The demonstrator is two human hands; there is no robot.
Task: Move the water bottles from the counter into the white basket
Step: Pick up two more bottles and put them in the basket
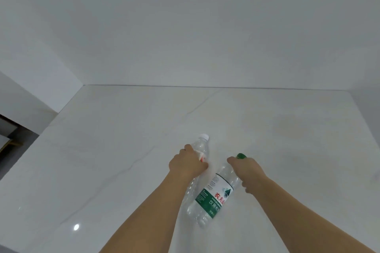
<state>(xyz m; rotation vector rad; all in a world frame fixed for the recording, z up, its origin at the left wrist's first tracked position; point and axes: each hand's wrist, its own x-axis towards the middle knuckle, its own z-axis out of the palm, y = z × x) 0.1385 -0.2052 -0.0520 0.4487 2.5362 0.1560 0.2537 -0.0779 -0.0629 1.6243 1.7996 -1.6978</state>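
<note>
Two clear plastic water bottles are in my hands above the white marble counter (123,150). My left hand (188,163) is wrapped around the middle of a white-capped bottle (201,146), whose red and white label is mostly hidden by my fingers. My right hand (249,172) grips the upper part of a green-capped bottle (213,197) near its neck. Its green and white label with red lettering faces me, and the bottle tilts down to the left. The white basket is not in view.
The counter meets a plain white wall (185,26) at the back and on the left. At the far left the counter ends, and a dark opening (8,129) with a gold-coloured frame lies beyond its edge.
</note>
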